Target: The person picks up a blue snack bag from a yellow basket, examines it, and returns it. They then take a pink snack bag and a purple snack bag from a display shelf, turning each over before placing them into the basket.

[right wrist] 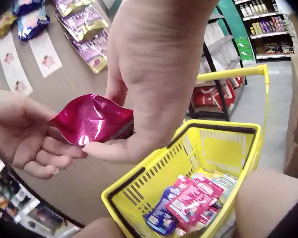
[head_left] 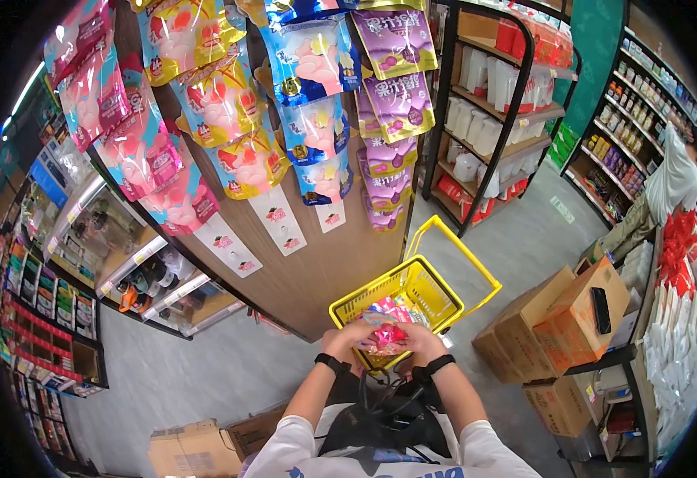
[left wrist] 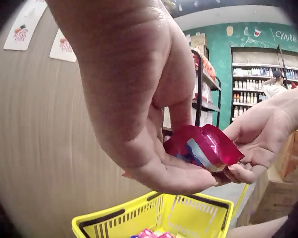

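A shiny magenta packet [left wrist: 206,148] is held between both hands above the yellow basket [head_left: 340,307]. In the right wrist view, the right hand [right wrist: 151,74] pinches the packet [right wrist: 92,120] at one end with thumb and fingers. The left hand [right wrist: 27,131] has its fingers under and against the other end, gently bent. In the left wrist view the left hand [left wrist: 139,99] curves round the packet, and the right hand [left wrist: 268,131] touches its far end. Several pink packets [right wrist: 193,201] and a blue packet [right wrist: 163,213] lie in the basket.
Candy bags [head_left: 312,60] hang in rows on a wooden panel [head_left: 316,279] ahead. A black-framed shelf [head_left: 484,103] stands beyond the basket. Cardboard boxes [head_left: 523,319] are stacked at the right, where a person in a light top [head_left: 673,171] stands farther off.
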`<state>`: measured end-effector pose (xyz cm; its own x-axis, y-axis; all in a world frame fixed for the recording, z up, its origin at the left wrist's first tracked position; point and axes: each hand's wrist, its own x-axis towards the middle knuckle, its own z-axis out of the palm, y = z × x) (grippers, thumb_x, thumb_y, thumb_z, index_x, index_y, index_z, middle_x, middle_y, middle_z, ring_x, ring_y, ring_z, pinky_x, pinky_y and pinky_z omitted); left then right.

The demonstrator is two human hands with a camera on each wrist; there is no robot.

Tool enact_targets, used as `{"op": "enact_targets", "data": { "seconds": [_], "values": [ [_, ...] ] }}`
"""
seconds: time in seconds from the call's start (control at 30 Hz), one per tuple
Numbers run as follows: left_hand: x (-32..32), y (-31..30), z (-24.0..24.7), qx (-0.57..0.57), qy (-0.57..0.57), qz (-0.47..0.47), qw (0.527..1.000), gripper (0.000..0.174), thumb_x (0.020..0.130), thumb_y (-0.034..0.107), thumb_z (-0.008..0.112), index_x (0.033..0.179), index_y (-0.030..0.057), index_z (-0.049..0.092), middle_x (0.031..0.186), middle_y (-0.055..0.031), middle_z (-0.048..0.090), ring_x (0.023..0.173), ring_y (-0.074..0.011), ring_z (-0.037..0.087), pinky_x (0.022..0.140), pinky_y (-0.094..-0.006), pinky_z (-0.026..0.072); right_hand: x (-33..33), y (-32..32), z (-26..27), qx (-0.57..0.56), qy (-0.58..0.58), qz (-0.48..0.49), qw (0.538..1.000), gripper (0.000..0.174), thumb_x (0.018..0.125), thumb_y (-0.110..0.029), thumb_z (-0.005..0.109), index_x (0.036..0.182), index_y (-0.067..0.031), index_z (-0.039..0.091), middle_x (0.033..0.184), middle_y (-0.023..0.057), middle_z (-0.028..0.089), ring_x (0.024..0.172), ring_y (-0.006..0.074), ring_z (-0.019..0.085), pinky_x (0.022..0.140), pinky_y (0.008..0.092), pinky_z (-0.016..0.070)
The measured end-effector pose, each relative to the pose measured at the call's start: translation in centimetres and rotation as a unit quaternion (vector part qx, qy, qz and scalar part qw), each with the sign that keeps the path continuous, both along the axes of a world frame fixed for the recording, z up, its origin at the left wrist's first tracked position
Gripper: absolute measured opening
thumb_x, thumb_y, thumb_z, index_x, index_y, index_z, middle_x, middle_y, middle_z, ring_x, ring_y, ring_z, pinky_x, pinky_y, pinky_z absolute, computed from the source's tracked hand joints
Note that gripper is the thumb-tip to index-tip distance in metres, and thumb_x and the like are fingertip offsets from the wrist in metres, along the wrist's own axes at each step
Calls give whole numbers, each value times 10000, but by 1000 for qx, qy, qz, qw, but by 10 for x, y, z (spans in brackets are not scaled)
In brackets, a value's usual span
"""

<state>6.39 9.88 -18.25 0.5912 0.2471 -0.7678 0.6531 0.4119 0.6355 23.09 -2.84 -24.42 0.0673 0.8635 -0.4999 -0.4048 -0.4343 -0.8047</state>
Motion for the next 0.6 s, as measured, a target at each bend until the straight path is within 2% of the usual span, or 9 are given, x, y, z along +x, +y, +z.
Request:
{"op": "enact_targets", "data": {
  "seconds": [0.07, 0.13, 0.2, 0.3, 0.4, 0.47, 0.53, 0.57, 0.6],
  "values": [
    [-10, -2, -17, -1, -12, 11, 1000, 449, 888, 350, 568, 1185, 22, 491, 1098, -105, 567, 990, -239, 573, 788, -378, 507, -6, -3, -16, -6, 17, -17, 1000, 269, 872, -187, 576, 1102, -51, 548, 1031, 123, 595, 910, 307, 577, 785, 462, 520],
    [-21, 9, -77, -17, -30, 10, 999, 468, 874, 367, 585, 1187, 30, 492, 1097, -106, 564, 996, -239, 572, 788, -380, 506, -14, 5, -17, -138, 138, -114, 974, 264, 873, -178, 573, 1100, -45, 547, 1032, 130, 593, 878, 310, 585, 777, 466, 525],
    [-33, 5, -81, -38, -28, 62, 997, 485, 848, 383, 618, 1168, 35, 510, 1065, -107, 578, 982, -233, 579, 779, -373, 507, -28, -1, 18, -104, 117, -113, 981, 259, 883, -173, 562, 1101, -35, 542, 1020, 130, 596, 854, 306, 598, 777, 463, 528],
    [-30, -4, -63, -14, 1, 84, 996, 484, 799, 399, 675, 1108, 46, 555, 999, -103, 599, 933, -224, 593, 758, -360, 506, -38, 3, 38, -124, 125, -125, 976, 270, 895, -174, 551, 1114, -17, 530, 1015, 127, 600, 847, 293, 615, 767, 452, 537],
    [-40, -25, 9, 25, -43, 155, 987, 405, 755, 390, 712, 978, 63, 628, 906, -84, 622, 869, -212, 596, 711, -349, 479, -37, 5, 14, -109, 127, -105, 980, 304, 897, -192, 555, 1130, 0, 520, 1031, 128, 601, 858, 269, 629, 754, 433, 547],
    [-36, -9, -32, 50, 19, 106, 993, 370, 756, 353, 711, 985, 77, 618, 985, -104, 625, 925, -230, 586, 772, -402, 464, -40, 8, 12, -106, 99, -123, 982, 309, 874, -208, 589, 1095, 4, 551, 1032, 135, 600, 867, 250, 619, 715, 360, 537],
    [-50, 5, -98, 9, -110, 145, 983, 299, 767, 277, 700, 961, 56, 644, 962, -100, 641, 928, -189, 582, 776, -339, 464, -31, 1, -15, -49, 139, -121, 982, 243, 848, -182, 596, 1041, -34, 597, 947, 99, 622, 803, 198, 624, 637, 333, 531],
    [-36, 25, -115, 145, -28, -59, 987, 274, 783, 221, 679, 974, 25, 650, 960, -91, 651, 912, -169, 590, 794, -285, 454, -28, 1, -13, -87, 31, -92, 991, 231, 843, -177, 587, 1022, -33, 605, 951, 104, 626, 807, 203, 624, 656, 337, 529],
    [-44, 25, -119, 106, -19, 3, 994, 316, 800, 212, 655, 1027, -5, 630, 1015, -80, 645, 919, -168, 581, 820, -265, 442, -23, 6, -7, -127, -77, -58, 987, 220, 839, -173, 579, 1004, -32, 614, 955, 109, 629, 811, 209, 624, 676, 341, 526]
  ]
}}
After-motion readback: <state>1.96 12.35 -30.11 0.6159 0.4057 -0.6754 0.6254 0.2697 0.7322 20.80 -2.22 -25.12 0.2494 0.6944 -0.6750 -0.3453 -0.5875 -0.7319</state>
